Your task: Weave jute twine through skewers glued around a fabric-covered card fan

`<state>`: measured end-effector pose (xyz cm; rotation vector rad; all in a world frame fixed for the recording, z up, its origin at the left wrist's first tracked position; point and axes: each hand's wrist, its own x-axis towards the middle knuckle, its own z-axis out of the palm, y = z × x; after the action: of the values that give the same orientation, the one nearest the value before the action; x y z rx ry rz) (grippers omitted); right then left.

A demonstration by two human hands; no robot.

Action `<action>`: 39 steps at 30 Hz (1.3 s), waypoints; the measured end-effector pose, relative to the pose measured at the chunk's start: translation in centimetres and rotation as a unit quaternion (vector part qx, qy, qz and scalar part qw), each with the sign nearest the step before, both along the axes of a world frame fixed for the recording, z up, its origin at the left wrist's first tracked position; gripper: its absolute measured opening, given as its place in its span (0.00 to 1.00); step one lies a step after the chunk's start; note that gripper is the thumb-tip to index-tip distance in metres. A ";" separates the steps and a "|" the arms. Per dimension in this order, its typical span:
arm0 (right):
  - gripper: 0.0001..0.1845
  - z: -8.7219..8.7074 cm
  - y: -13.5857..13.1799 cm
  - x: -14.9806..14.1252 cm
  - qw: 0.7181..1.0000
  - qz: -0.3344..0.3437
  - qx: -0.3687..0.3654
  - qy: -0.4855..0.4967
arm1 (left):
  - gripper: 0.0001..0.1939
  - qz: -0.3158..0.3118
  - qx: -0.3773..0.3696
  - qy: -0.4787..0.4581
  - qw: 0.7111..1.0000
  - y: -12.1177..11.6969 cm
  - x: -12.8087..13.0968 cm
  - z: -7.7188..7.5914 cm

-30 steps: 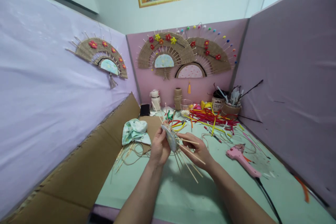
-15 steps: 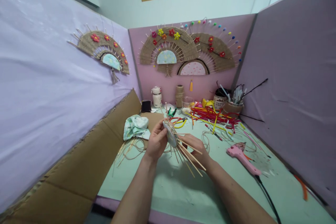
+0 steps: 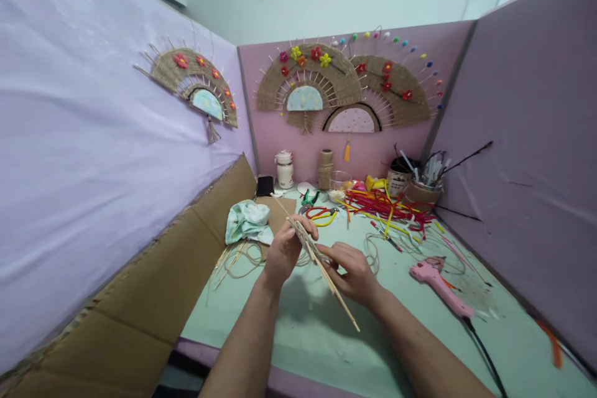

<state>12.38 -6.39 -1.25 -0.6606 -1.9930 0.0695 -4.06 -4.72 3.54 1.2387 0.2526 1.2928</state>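
Note:
My left hand (image 3: pixel 285 252) is closed around a half-made fan frame (image 3: pixel 305 237), seen almost edge-on. Thin wooden sticks (image 3: pixel 336 292) run from it down toward the lower right, and one more points up to the left. My right hand (image 3: pixel 352 270) is at the frame's right side, its index finger and thumb pinched at the base of the sticks. Some beige twine (image 3: pixel 321 257) shows by those fingertips; the exact grip is partly hidden behind the sticks.
A pink glue gun (image 3: pixel 441 289) with a black cord lies at right. Behind my hands are pliers (image 3: pixel 321 216), red and yellow pipe cleaners (image 3: pixel 389 206), a twine spool (image 3: pixel 325 169) and a white bottle (image 3: pixel 284 170). A crumpled cloth (image 3: pixel 249 222) and a cardboard sheet (image 3: pixel 153 286) are at left.
The fan frame has turned from showing its pale cloth face to nearly edge-on, so its spread sticks now line up. My right hand's fingers have come into clearer sight beside it.

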 end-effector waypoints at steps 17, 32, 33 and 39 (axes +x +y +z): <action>0.15 0.1 -0.3 -0.5 0.999 0.002 0.028 -0.034 | 0.09 0.074 0.006 -0.020 0.997 -0.3 0.5 -0.5; 0.15 0.1 -0.4 -0.6 0.999 -0.002 0.012 -0.041 | 0.08 0.086 -0.001 0.004 0.996 -0.4 0.5 -0.3; 0.15 0.1 -0.4 -0.6 0.999 -0.002 0.012 -0.041 | 0.08 0.088 0.001 0.002 0.996 -0.4 0.5 -0.3; 0.14 0.1 -0.3 -0.7 0.999 -0.001 0.017 -0.035 | 0.09 0.096 0.021 -0.009 0.995 -0.2 0.6 -0.8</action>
<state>11.72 -6.66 -1.13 -0.6518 -2.0568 0.0104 -3.46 -4.88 2.77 1.2624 0.3394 1.4791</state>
